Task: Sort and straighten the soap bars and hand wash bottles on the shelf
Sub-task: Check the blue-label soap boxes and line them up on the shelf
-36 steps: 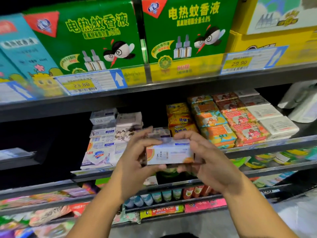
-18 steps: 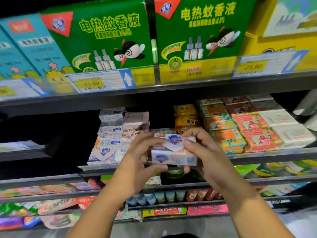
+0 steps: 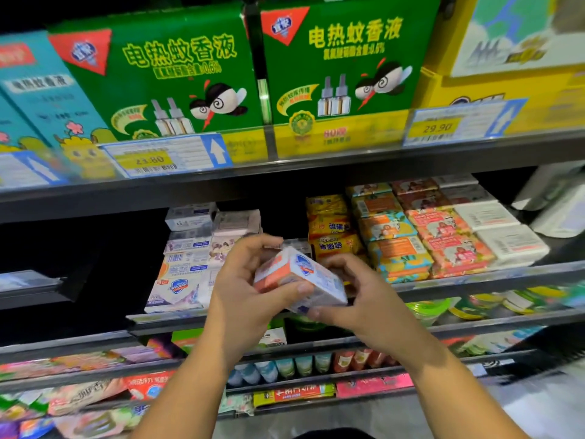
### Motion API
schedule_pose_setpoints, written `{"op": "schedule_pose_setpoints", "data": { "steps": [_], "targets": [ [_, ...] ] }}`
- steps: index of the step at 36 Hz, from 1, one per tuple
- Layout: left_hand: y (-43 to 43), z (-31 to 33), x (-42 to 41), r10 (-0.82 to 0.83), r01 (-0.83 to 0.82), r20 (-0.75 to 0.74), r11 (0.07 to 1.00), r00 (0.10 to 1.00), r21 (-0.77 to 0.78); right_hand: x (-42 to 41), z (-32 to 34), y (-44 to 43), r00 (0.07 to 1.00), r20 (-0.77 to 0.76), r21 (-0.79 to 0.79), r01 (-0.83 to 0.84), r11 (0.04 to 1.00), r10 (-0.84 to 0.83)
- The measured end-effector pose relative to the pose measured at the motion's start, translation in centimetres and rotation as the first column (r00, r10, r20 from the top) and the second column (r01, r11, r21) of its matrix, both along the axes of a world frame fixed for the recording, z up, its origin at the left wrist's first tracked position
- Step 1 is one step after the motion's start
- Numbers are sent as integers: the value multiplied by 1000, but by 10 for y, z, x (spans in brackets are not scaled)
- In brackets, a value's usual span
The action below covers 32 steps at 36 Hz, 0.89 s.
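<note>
Two hands hold a soap box [image 3: 299,278], a smooth white and orange card block with a blue badge, tilted in front of the shelf [image 3: 474,277]. The left hand [image 3: 243,299] curls round its 9 o'clock end, and the right hand [image 3: 357,299] grips its 4 o'clock end. Shiny wrapped soap stacks [image 3: 411,236] sit at 2 o'clock.

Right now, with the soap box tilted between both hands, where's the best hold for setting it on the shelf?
Hold the soap box near its two short ends, from the front: left hand at the raised orange end, right hand at the lower one, thumbs under, fingers behind. It is long and flat-faced, so that should hold it steady.
</note>
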<state>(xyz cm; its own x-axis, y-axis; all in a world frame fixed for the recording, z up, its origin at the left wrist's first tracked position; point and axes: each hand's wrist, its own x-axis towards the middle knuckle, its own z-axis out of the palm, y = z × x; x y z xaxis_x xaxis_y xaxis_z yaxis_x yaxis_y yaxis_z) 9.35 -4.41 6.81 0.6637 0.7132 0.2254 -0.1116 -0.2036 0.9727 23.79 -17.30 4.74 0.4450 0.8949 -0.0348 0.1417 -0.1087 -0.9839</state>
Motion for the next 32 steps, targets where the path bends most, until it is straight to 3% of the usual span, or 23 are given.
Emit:
{"op": "schedule_pose_setpoints", "data": {
  "steps": [6,10,13,19,22,25,28,32],
  "targets": [
    [-8,6,3,-33,42,-87,993,996,107,-15,-10,9,991,-88,16,-101,995,102],
    [1,6,-2,14,0,-100,991,995,136,0,-8,2,998,-52,-2,-20,1000,20],
    [6,7,-6,41,-31,-94,993,995,113,12,-3,-5,994,-75,90,87,992,-80],
    [8,-6,-7,-17,65,-283,985,959,161,11,7,-2,976,-172,284,176,943,-130],
    [3,-11,-2,-40,147,-415,963,909,228,0,7,4,989,-97,271,134,953,-111],
    [2,-15,2,44,96,-435,951,900,296,-7,3,10,997,4,241,77,967,-80],
    [8,-18,2,113,-35,-350,975,930,220,-3,1,11,995,-8,245,95,965,-96],
    [17,-13,3,88,-99,-156,993,984,-65,11,3,9,987,-96,247,145,958,-125]
  ]
}}
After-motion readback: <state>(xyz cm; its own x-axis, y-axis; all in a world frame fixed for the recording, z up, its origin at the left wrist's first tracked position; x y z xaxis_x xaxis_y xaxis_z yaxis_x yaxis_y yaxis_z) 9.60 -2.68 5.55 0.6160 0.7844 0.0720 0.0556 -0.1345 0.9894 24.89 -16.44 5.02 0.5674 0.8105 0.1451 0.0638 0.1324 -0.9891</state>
